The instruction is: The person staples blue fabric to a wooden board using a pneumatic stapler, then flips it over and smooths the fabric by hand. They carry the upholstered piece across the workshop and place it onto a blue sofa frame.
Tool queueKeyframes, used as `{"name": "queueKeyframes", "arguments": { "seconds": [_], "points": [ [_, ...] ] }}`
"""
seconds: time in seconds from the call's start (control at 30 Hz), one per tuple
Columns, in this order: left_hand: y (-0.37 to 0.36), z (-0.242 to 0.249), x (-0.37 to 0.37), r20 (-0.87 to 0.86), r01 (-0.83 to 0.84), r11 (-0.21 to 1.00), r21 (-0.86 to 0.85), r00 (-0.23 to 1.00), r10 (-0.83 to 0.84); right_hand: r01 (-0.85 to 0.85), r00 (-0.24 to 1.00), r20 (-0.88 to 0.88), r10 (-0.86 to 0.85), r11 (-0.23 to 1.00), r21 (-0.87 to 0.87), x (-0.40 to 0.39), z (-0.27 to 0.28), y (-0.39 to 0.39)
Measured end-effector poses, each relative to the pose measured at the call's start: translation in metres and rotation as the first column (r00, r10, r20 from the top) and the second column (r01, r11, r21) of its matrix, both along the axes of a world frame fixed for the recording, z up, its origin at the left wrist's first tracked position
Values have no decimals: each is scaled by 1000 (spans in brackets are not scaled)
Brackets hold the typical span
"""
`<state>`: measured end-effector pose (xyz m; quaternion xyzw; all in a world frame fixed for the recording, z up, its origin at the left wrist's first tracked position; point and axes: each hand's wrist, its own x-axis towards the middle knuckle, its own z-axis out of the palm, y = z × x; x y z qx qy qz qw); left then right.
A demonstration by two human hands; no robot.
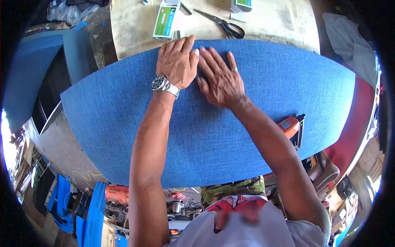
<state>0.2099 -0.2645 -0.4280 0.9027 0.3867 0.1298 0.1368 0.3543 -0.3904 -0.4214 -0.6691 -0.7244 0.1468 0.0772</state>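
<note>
A wide panel covered in blue woven fabric (123, 107) lies in front of me. My left hand (177, 61), with a metal watch (159, 83) on the wrist, rests flat at the panel's far edge, fingers stretched out and fingertips near that edge. Just right of it, my right hand (222, 80) lies on the fabric with its fingers spread, slightly smeared by motion. A ring circles one of its fingers. An orange and black staple gun (290, 127) sits on the panel, partly behind my right forearm.
Beyond the panel, a pale worktable (271, 20) holds black-handled scissors (226, 28), a green and white box (166, 20) and another green box (242, 4). A red panel (358, 111) stands at right, blue panels (33, 61) at left. An orange machine (117, 193) is below.
</note>
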Motion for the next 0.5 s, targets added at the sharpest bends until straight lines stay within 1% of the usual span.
{"name": "queueKeyframes", "arguments": {
  "seconds": [0.07, 0.17, 0.27, 0.3, 0.4, 0.43, 0.5],
  "points": [
    [2, 3, -3, -17, 17, 994, -105, 1000, -19, 38, 998, 57, -38, 999, 8, -3, -5, 18],
    [-10, 2, -5, 148, 2, 1000, 29, 989, -7, 55, 995, 88, -52, 998, -22, -5, -1, 19],
    [-52, 3, -23, 62, 1, 1000, 8, 998, -1, 61, 995, 81, -60, 998, -5, -4, -2, 19],
    [-61, 8, -29, -2, -21, 994, -107, 1000, 21, 58, 996, 72, -58, 998, 2, -5, -3, 19],
    [-57, 9, -28, -126, -35, 998, -55, 992, 28, 84, 992, 87, -87, 996, 38, -6, -7, 27],
    [-51, 8, -26, -113, -27, 997, -67, 993, 19, 87, 992, 84, -90, 995, 43, -5, -7, 32],
    [-37, 9, -22, -100, -8, 999, -34, 995, 4, 97, 993, 62, -103, 991, 89, -7, -12, 37]
  ]
}}
